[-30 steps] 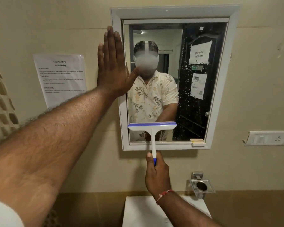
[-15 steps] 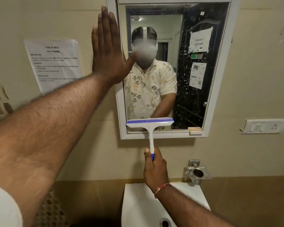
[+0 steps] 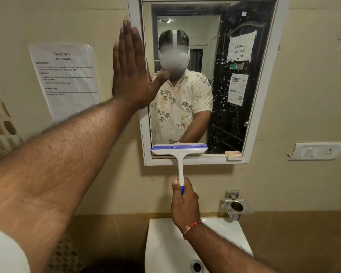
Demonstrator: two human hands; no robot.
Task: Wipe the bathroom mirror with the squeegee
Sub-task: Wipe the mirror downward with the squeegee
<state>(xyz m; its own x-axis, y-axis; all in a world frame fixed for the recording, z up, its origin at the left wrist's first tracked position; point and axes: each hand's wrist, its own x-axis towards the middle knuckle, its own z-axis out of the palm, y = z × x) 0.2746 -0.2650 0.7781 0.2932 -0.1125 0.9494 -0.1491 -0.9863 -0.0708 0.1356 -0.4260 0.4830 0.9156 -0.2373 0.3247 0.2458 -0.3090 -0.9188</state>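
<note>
Squeegee (image 3: pixel 179 149) lower, at mirror (image 3: pixel 234 115) bottom | right hand (image 3: pixel 185 203) grip clenched on handle | left hand (image 3: pixel 129 69) flat, released

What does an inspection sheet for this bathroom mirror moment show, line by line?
Surface: mirror, right part speckled with droplets.
Job's things: squeegee, blade at the mirror's bottom edge.
Clutter: small box on the frame ledge.
Grips: left hand flat, open, on the frame's left side; right hand shut on the squeegee handle.
Cables: nothing seen.
Surroundings: paper sheet, switch plate, metal holder, basin.
</note>
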